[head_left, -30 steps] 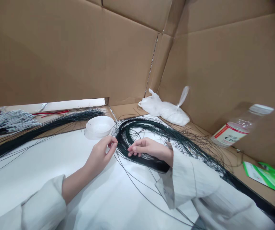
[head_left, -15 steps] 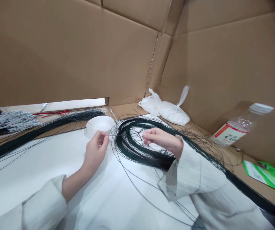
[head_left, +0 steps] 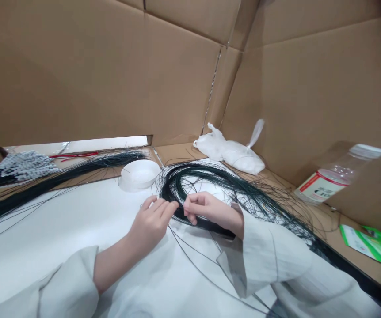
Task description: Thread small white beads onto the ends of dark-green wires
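Note:
My left hand (head_left: 154, 219) reaches in from the left, its fingertips pinched together close to the right hand. Opposite it, my right hand (head_left: 203, 207) is closed with thumb and forefinger pressed together. The two sets of fingertips nearly meet in front of a coil of thin dark green-black strands (head_left: 169, 185). What they grip is very fine; a thin strand ran between the hands a moment ago, but it is hardly visible at the fingers now. Behind my left hand stands a round white bowl (head_left: 140, 174). Loose strands trail over the white work surface (head_left: 78, 221).
A long bundle of dark strands (head_left: 44, 187) and white twisted pieces (head_left: 26, 167) lie at left. Knotted white plastic bags (head_left: 232, 152) rest at the back. On the right are a clear labelled bottle (head_left: 326, 183) and a green packet (head_left: 374, 247). Cardboard walls (head_left: 94, 75) surround the surface.
My hands have come together: the left moved right and down and turned palm-down, while the right moved left and slightly down. The gap between them has shrunk to almost nothing.

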Available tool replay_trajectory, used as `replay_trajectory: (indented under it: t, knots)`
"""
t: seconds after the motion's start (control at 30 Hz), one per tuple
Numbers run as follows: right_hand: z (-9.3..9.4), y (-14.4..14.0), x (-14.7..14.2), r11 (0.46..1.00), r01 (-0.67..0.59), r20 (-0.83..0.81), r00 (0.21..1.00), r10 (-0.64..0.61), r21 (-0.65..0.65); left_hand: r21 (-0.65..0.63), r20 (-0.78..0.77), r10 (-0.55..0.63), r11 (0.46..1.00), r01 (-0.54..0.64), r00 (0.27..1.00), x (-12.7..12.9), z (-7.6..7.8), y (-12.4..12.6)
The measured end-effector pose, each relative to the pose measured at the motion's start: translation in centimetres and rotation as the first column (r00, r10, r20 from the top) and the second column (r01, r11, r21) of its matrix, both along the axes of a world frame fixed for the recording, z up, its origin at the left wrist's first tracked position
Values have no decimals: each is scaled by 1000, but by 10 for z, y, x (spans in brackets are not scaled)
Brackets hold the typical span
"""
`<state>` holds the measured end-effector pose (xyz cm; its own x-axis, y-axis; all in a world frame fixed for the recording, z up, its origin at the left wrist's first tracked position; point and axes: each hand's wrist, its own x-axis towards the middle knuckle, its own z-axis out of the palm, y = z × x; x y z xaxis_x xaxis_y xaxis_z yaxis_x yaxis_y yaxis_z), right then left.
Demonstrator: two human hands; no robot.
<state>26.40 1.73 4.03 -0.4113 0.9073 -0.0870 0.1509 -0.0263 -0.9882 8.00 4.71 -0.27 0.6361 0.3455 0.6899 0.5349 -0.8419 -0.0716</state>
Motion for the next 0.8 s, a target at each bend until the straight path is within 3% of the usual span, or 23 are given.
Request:
replay_trajectory:
  t: [0.1,0.23,0.3,0.37,0.43,0.57,0.67,0.8]
  knots:
    - [2,1,6,999,7,-58,998,-10,-48,-195,124,115,977,-89,986,-7,1,9]
    - [9,8,19,994,92,-180,978,-100,-52,-438,253,372,867,-237,893,-19,4,25]
    - [12,11,24,991,133,-235,962,-137,-34,-516,258,438,816,-261,861,-24,5,31]
    - [12,12,24,987,158,-274,949,-157,-20,-516,238,445,811,-275,863,-26,5,35]
    - [8,11,20,989,146,-274,951,-146,-19,-406,213,428,856,-319,878,-23,5,32]
    - [-1,5,7,995,78,-209,974,-88,-59,-10,211,290,956,-294,933,-9,5,10]
    - [-5,0,1,997,31,-207,977,-46,-76,209,184,171,955,-209,968,-1,7,-9]
    - [-8,-1,0,992,15,-232,972,-43,-122,290,237,156,931,-223,959,0,9,-14]
